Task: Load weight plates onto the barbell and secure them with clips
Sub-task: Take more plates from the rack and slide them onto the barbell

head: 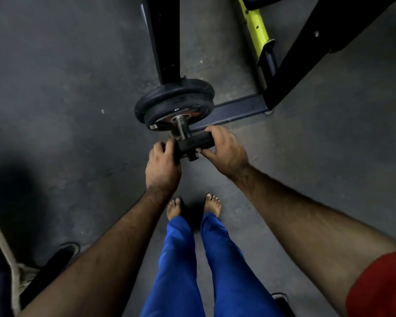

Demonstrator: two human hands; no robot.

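Clip: black, bar-shaped barbell clip (193, 143) threaded on the outer end of the sleeve, lying crosswise to it, just outside the plates and not touching them
Sleeve: bare steel barbell sleeve (181, 126) projecting from the plate hub toward the camera; its dark tip (192, 156) shows past the clip
Plates: two round black rubber weight plates (174, 104) stacked face to face on the sleeve, the outer one with an orange-marked hub
Left hand: left hand (162, 167) closed on the clip's left end, fingers curled narrowly over it
Right hand: right hand (225, 148) pinching the clip's right end, fingers above and thumb below, narrowly spread
Rack: black steel rack upright (165, 40) rising directly behind the plates; a black base beam (236, 110) runs from beneath them to a slanted black strut at the upper right
Yellow post: yellow perforated steel post (256, 30) beside that strut, near the upper edge
Floor: dark grey rubber gym floor (66, 88) under everything
Person: bare feet (193, 205) on the floor below the hands, blue trousers (206, 266), red sleeve (382, 287) at the lower right corner
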